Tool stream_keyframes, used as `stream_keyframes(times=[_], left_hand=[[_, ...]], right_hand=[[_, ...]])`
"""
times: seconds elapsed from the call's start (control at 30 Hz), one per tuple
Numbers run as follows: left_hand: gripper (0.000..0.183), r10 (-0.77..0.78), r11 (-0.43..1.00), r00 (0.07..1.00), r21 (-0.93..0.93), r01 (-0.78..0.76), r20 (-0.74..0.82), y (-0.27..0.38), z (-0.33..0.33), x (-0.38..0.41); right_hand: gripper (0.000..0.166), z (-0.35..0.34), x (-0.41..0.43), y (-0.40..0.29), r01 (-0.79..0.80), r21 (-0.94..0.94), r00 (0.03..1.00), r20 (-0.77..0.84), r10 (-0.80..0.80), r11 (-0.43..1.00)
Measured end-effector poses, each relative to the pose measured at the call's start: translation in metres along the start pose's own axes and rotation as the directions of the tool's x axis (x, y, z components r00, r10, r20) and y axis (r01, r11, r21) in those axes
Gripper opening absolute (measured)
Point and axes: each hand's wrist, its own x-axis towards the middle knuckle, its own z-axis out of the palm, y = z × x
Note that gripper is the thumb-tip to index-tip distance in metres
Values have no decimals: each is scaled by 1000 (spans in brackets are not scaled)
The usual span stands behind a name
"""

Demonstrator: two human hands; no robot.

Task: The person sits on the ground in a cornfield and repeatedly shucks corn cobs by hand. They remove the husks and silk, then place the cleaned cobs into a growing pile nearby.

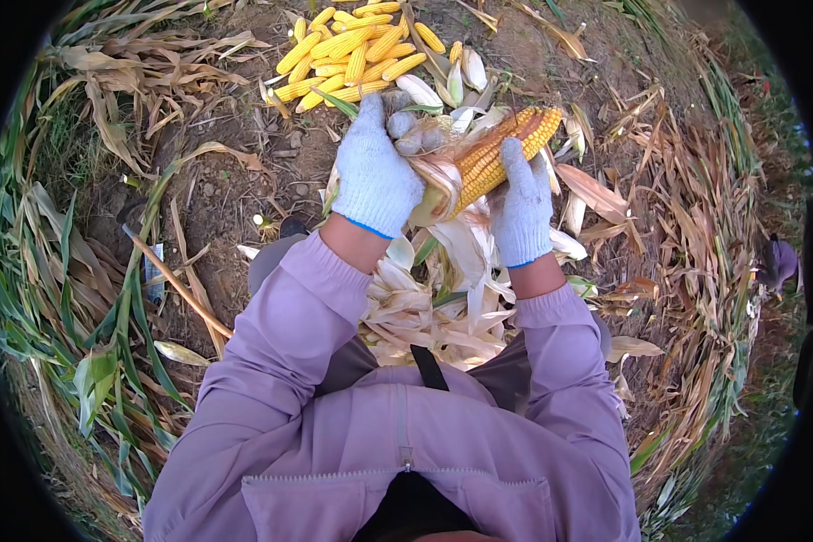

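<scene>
Both of my hands wear pale knitted work gloves. An ear of corn [489,168] with bared yellow kernels slants between them, its tip up to the right. My left hand [383,162] grips the peeled-back husk [437,184] and base of the ear, with brown silk around the fingers. Along the ear's right side, my right hand [525,196] holds it, thumb across the kernels. Beyond the hands lies a pile of husked yellow corn ears [342,51]. Loose pale husks [440,305] are heaped between my knees, below the ear.
Dry corn stalks and leaves [701,223] border the right, greener stalks [61,271] the left. A wooden handle [179,284] lies on the soil at my left. Several ears still in white husk [420,93] lie by the pile. Cut stalk stubs [261,220] stick up from the ground.
</scene>
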Motion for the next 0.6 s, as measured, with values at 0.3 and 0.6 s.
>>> stream_keyframes(times=[0.3, 0.6], left_hand=[[27, 57, 984, 990, 172, -35, -129, 35, -16, -1], [51, 634, 539, 773, 719, -439, -3, 67, -56, 28]], right_hand=[[51, -60, 44, -41, 58, 372, 979, -205, 21, 927], [54, -54, 35, -29, 328, -411, 940, 50, -338, 851]])
